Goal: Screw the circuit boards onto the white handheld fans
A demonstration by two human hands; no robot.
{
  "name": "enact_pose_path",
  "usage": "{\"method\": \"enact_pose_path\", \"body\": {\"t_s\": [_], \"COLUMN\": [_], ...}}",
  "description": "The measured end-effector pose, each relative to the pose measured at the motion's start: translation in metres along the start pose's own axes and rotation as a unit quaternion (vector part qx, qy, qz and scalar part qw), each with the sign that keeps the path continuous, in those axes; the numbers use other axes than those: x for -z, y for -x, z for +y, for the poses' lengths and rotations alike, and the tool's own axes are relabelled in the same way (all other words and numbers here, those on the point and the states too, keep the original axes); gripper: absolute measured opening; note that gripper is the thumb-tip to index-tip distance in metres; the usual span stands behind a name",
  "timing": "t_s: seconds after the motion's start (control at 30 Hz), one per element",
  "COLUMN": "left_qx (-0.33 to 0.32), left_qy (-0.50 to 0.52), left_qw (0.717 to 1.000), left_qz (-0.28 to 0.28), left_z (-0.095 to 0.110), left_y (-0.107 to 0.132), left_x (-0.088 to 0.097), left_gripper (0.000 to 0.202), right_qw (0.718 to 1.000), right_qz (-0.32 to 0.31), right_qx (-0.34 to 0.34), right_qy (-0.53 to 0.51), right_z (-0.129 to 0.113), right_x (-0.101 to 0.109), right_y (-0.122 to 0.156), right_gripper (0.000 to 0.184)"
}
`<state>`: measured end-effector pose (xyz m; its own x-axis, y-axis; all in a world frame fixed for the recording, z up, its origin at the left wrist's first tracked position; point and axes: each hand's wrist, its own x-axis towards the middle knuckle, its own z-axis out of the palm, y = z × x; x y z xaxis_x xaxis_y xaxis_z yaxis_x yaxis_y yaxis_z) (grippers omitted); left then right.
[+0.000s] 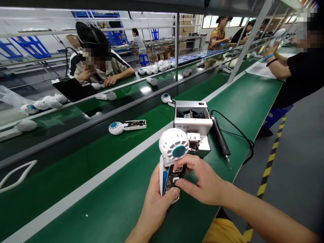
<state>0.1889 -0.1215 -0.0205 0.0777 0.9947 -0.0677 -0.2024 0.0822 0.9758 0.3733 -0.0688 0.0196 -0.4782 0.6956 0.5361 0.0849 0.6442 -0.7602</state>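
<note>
Hand, left (155, 206): curled round opened handheld fan (173, 143) | hand, right (202, 180): half-closed, fingertips pinching its circuit board (174, 180)

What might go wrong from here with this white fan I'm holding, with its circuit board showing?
Your right hand is pressing on the exposed circuit board, so too much force might crack or dislodge a part. The fan sits top-heavy in your left hand; if it slips, it could strike the metal KTOOLS machine behind it. The electric screwdriver nearby has an exposed bit and a loose cable, which might snag your forearm.
</note>
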Motion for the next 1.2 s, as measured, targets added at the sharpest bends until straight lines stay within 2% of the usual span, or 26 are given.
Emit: {"method": "enact_pose_path", "body": {"t_s": [0.1, 0.2, 0.4, 0.47, 0.53, 0.6, 0.7, 0.87, 1.03, 1.2], "left_qx": [-0.001, -0.004, 0.036, 0.039, 0.037, 0.037, 0.039, 0.055, 0.054, 0.059], "left_qy": [0.001, 0.010, 0.040, 0.031, 0.020, 0.015, 0.006, 0.029, 0.048, 0.023], "left_qw": [1.000, 1.000, 0.998, 0.999, 0.999, 0.999, 0.999, 0.998, 0.996, 0.997], "left_qz": [0.006, 0.013, 0.007, 0.016, 0.020, 0.012, -0.005, -0.025, -0.045, -0.040], "left_z": [0.000, -0.001, -0.002, -0.002, -0.001, 0.000, 0.000, -0.002, -0.002, -0.005], "left_y": [0.000, -0.002, -0.002, -0.001, 0.001, 0.003, 0.005, 0.007, 0.006, 0.006], "left_x": [-0.001, -0.003, -0.008, -0.009, -0.010, -0.010, -0.012, -0.016, -0.019, -0.020], "left_gripper": [0.069, 0.067, 0.078, 0.080, 0.080, 0.079, 0.077, 0.075, 0.072, 0.068], "right_qw": [0.999, 0.999, 0.976, 0.963, 0.944, 0.921, 0.894, 0.870, 0.862, 0.874], "right_qz": [0.010, 0.033, 0.158, 0.183, 0.173, 0.121, 0.061, 0.111, 0.094, 0.080], "right_qx": [0.014, -0.011, -0.074, -0.123, -0.191, -0.248, -0.295, -0.333, -0.352, -0.384], "right_qy": [0.035, -0.004, -0.130, -0.156, -0.206, -0.276, -0.331, -0.347, -0.351, -0.288], "right_z": [-0.001, 0.000, 0.008, 0.011, 0.010, 0.007, -0.001, -0.010, -0.009, -0.004], "right_x": [-0.003, -0.008, -0.019, -0.023, -0.025, -0.026, -0.028, -0.031, -0.027, -0.026], "right_y": [0.002, 0.007, 0.016, 0.016, 0.015, 0.013, 0.010, 0.001, -0.009, -0.011], "right_gripper": [0.039, 0.047, 0.044, 0.042, 0.048, 0.056, 0.054, 0.051, 0.056, 0.052]}}
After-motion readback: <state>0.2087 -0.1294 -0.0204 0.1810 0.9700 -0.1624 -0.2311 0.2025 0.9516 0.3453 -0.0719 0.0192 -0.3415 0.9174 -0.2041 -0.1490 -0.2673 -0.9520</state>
